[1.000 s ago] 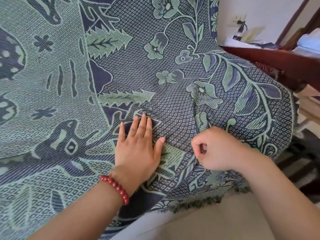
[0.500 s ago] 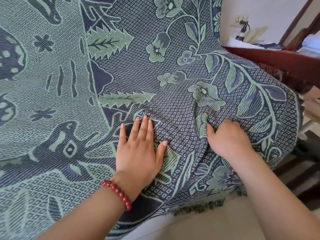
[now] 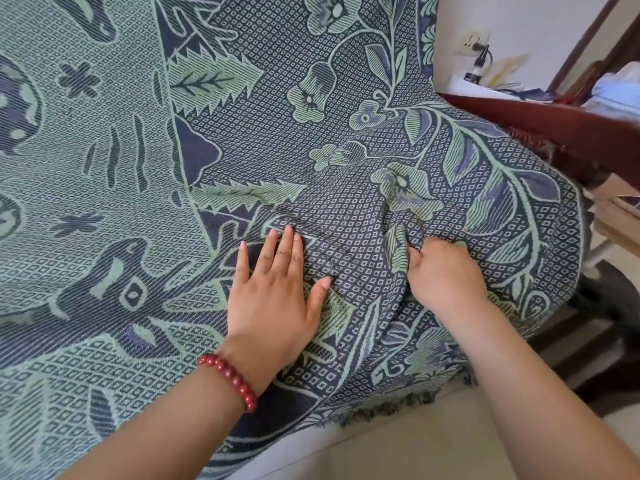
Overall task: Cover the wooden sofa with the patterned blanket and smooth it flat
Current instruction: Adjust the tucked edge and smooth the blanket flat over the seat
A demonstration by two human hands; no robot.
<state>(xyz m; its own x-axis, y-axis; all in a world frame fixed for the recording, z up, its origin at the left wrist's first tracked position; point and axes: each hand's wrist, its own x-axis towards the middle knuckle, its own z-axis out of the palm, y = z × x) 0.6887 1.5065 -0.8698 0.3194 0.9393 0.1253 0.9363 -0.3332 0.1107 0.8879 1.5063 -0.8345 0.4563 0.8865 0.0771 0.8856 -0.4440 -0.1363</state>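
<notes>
The green and navy patterned blanket (image 3: 145, 174) lies draped over the sofa and fills most of the view, with its fringed edge hanging at the front. Only the sofa's dark wooden armrest (image 3: 568, 133) shows, at the right. My left hand (image 3: 273, 299), with a red bead bracelet at the wrist, lies flat and open on the blanket. To its right, my right hand (image 3: 446, 275) is closed on a raised fold of the blanket, with wrinkles running out from the pinch.
A wall socket with a plug (image 3: 479, 51) and papers (image 3: 502, 83) are behind the armrest at the upper right. Pale floor (image 3: 398, 452) shows below the blanket's fringe. Dark slats (image 3: 588, 351) show at the right side.
My right hand went from a lifted fist above the blanket down onto the cloth and pinched up a fold. My left hand stayed pressed flat in place.
</notes>
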